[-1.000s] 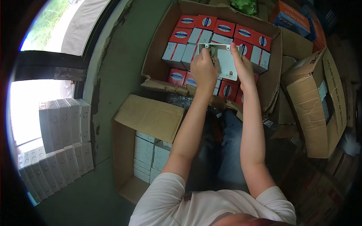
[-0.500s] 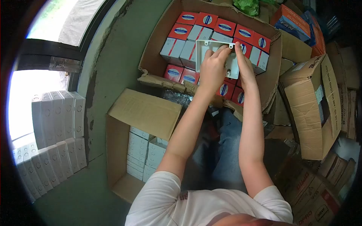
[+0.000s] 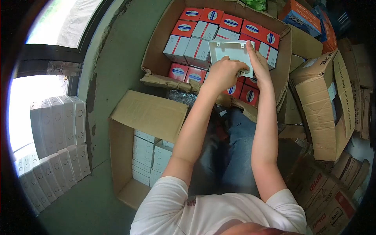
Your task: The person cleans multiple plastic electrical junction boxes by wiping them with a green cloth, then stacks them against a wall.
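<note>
A shallow white plastic box (image 3: 229, 50) with its open side up is held over the large carton. My right hand (image 3: 259, 66) grips its right wall, with a fingertip at the top corner. My left hand (image 3: 227, 73) reaches over the near edge of the box, its fingers bent together at the lower right corner; what they pinch, if anything, is too small to name. Under the box are red and white small boxes (image 3: 197, 51) in rows inside the large carton (image 3: 156, 41).
An open carton (image 3: 122, 164) with white boxes (image 3: 143, 150) stands at the lower left. Stacked white plastic boxes (image 3: 58, 125) are by the window. To the right are an open carton (image 3: 317, 113), flattened cardboard (image 3: 321, 199) and an orange-blue box (image 3: 301, 19).
My left hand has moved from the middle of the white box down to its lower right corner. The white box has shifted slightly right and tilted.
</note>
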A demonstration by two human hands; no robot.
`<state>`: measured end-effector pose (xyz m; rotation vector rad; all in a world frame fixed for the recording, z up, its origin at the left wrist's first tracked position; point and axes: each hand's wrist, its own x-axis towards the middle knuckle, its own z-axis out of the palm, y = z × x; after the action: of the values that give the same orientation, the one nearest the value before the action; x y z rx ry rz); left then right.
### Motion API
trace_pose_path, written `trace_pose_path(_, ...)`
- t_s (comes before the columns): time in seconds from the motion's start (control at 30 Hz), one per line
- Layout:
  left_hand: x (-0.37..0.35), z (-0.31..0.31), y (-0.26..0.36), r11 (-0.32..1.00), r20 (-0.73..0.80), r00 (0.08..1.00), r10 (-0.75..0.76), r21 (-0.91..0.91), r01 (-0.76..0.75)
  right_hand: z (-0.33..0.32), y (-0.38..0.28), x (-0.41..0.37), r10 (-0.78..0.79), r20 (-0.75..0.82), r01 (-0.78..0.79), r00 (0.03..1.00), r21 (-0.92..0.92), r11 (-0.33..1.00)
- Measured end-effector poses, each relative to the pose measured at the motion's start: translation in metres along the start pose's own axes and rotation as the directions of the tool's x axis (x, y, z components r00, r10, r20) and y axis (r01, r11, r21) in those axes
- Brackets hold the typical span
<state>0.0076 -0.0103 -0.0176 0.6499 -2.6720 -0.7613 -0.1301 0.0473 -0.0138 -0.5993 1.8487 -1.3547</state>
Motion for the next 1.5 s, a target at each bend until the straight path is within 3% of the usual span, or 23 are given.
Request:
trace_pose_path(0.07,0.0,-0.001,0.002,0.998,0.034,0.998,-0.049,0.036,0.047,0.0,0.003,0.002,0.003,0.033,-0.003,0.999,-0.012,1.0)
trace_pose_path(0.17,-0.002,-0.005,0.004,0.984,-0.045,0.995,-0.091,0.15,0.097,0.0,0.003,0.005,0.001,-0.1,-0.002,0.995,-0.009,1.0)
trace_pose_path(0.27,-0.001,-0.002,-0.005,0.936,-0.178,0.956,-0.232,0.226,0.269,-0.004,0.0,0.004,-0.064,-0.089,0.066,0.994,0.024,0.998)
trace_pose_path(0.37,0.002,0.003,-0.007,0.921,-0.419,0.857,-0.301,0.107,0.376,0.0,-0.002,0.003,-0.133,-0.088,0.136,0.987,0.035,0.99)
trace_pose_path(0.47,0.008,0.011,-0.012,0.911,-0.529,0.785,-0.322,0.053,0.409,0.007,-0.003,0.002,-0.172,-0.069,0.177,0.983,0.074,0.981)
trace_pose_path(0.57,0.007,0.0,0.002,0.911,-0.444,0.819,-0.363,0.014,0.412,0.011,0.003,0.009,-0.13,-0.109,0.145,0.985,0.138,0.98)
trace_pose_path(0.7,0.011,-0.002,0.012,0.985,-0.363,0.919,-0.154,-0.134,0.112,0.006,-0.007,0.004,-0.053,-0.127,0.094,0.991,0.346,0.933)
trace_pose_path(0.8,0.01,-0.007,0.009,0.998,-0.391,0.919,-0.045,-0.062,0.022,0.005,-0.006,0.004,-0.04,-0.076,0.063,0.996,0.332,0.941)
trace_pose_path(0.93,0.007,-0.01,-0.001,0.952,-0.565,0.783,-0.259,-0.01,0.307,0.012,-0.009,-0.001,-0.144,-0.077,0.16,0.987,0.281,0.946)
trace_pose_path(0.97,0.007,-0.008,0.001,0.943,-0.596,0.763,-0.251,0.026,0.331,0.014,-0.001,0.005,-0.149,-0.096,0.169,0.984,0.26,0.951)
trace_pose_path(1.07,0.008,-0.002,0.01,0.962,-0.542,0.806,-0.237,-0.015,0.272,0.026,-0.011,-0.002,-0.106,-0.088,0.129,0.99,0.338,0.932)
trace_pose_path(1.1,0.01,-0.001,0.012,0.978,-0.524,0.828,-0.202,-0.058,0.202,0.027,-0.009,0.001,-0.05,-0.012,0.051,0.999,0.327,0.944)
trace_pose_path(1.2,0.009,-0.002,0.009,0.977,-0.525,0.827,-0.201,-0.042,0.211,0.031,-0.002,0.006,-0.076,-0.04,0.085,0.996,0.317,0.945)
trace_pose_path(1.33,0.006,-0.017,-0.009,0.857,-0.591,0.666,-0.455,-0.086,0.509,0.031,-0.008,-0.003,-0.133,-0.01,0.13,0.991,0.291,0.948)
trace_pose_path(1.47,0.011,-0.005,-0.006,0.931,-0.624,0.704,-0.34,-0.119,0.345,0.05,-0.008,-0.007,-0.173,-0.071,0.186,0.982,0.256,0.949)
trace_pose_path(1.5,0.012,-0.005,-0.005,0.936,-0.624,0.711,-0.325,-0.106,0.335,0.049,-0.007,-0.006,-0.094,-0.031,0.099,0.995,0.237,0.966)
